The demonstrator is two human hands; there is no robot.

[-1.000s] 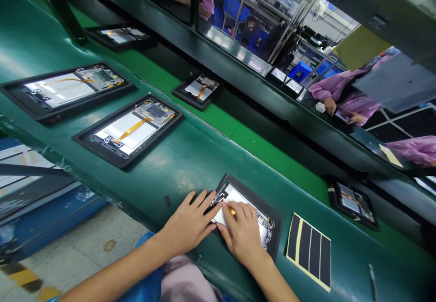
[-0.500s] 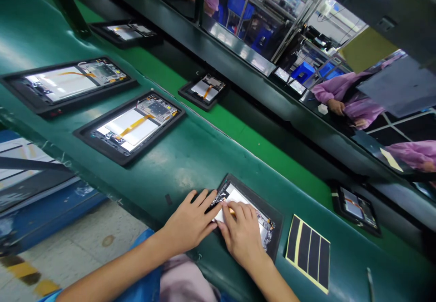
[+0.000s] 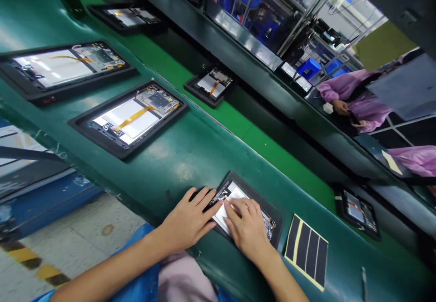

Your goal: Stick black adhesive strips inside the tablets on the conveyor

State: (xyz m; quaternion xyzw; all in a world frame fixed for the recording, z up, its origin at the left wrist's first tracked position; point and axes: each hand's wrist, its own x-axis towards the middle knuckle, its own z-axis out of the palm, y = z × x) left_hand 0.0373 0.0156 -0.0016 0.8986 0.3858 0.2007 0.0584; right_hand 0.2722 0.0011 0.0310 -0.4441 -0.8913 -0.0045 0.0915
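Observation:
An opened tablet (image 3: 235, 188) lies in a black frame on the green bench, its white battery and circuit board showing. My left hand (image 3: 190, 218) rests over the tablet's left end, fingers spread and index fingertip near the lower connector area. On the battery, my right hand (image 3: 250, 229) presses its bent fingertips at the orange ribbon cable (image 3: 235, 210), with the thumb apart from the index finger. Most of that cable is covered by the fingers. Neither hand visibly grips anything.
Right of the tablet lies a sheet of black adhesive strips (image 3: 306, 252), with a thin tool (image 3: 364, 284) beyond it. Two more opened tablets, one nearer (image 3: 136, 116) and one farther (image 3: 71, 68), sit left. Others lie on the green conveyor (image 3: 252, 134). A co-worker in pink (image 3: 354, 97) sits opposite.
My right hand has slid slightly right across the battery, so its index fingertip is now apart from my left index finger. My left hand stays almost in place. The view has shifted a little.

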